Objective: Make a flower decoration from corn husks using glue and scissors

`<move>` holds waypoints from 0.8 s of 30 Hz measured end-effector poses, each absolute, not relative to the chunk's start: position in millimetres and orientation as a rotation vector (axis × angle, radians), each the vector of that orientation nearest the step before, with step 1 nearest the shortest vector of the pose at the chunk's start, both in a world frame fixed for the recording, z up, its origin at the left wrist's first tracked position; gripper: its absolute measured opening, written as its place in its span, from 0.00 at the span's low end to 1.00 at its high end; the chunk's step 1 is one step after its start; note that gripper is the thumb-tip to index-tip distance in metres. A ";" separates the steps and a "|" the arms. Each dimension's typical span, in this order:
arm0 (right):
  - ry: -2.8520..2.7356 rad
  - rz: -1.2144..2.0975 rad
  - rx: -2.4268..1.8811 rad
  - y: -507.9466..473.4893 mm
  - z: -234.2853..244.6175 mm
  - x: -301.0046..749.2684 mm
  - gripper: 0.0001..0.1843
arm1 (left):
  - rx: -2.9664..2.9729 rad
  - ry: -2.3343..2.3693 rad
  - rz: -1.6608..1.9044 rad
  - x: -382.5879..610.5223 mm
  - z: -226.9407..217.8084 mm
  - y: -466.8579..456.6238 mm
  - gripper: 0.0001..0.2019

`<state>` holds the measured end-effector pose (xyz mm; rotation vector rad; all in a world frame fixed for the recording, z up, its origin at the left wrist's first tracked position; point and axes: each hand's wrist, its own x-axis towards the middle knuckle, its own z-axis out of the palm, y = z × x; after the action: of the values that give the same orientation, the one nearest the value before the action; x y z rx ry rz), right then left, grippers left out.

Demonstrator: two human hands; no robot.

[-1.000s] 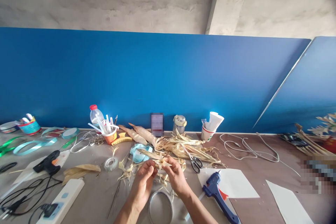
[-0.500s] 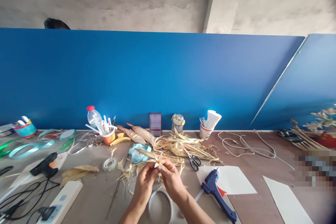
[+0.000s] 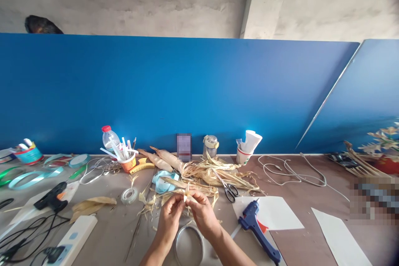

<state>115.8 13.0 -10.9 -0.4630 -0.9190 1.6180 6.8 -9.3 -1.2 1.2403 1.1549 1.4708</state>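
Observation:
A small pale flower of corn husk (image 3: 187,196) is pinched between my two hands above the table. My left hand (image 3: 172,211) grips it from the left with thumb and fingertips. From the other side my right hand (image 3: 202,211) holds it, fingers curled. Just beyond lies a heap of dry corn husks (image 3: 224,174), with scissors (image 3: 231,192) on its right. Below my wrists is a roll of tape (image 3: 176,247) standing as a grey ring. To the right, a blue glue gun (image 3: 257,230) rests partly over a white sheet (image 3: 282,214).
A power strip (image 3: 76,237), a black glue gun (image 3: 51,199) and cables occupy the left. Along the blue partition (image 3: 187,79) stand a bottle (image 3: 109,138), a cup of glue sticks (image 3: 128,163), a phone (image 3: 183,147), a jar (image 3: 211,146) and a paper cup (image 3: 243,156).
The husk flower has turned slightly between my fingertips, both hands keeping their grip. Behind the partition a person's head has shifted to the left.

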 end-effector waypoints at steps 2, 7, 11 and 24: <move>-0.896 1.636 -0.491 14.4 -7.4 120.4 0.09 | 1.286 1.195 1.470 5.5 -5.2 -8.6 0.10; -0.887 1.684 -0.531 21.9 5.8 139.2 0.06 | 1.429 1.306 1.516 1.8 -11.2 -7.3 0.09; -1.030 1.734 -0.532 21.6 18.6 146.9 0.14 | 1.556 1.374 1.524 1.4 -5.6 -7.9 0.09; -1.121 1.710 -0.741 20.3 25.4 142.0 0.14 | 1.372 1.199 1.496 3.6 1.2 -9.7 0.10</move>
<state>142.0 20.3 25.4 -0.7412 -1.1212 1.7100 3.6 -9.7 1.2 1.3723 1.1995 1.4962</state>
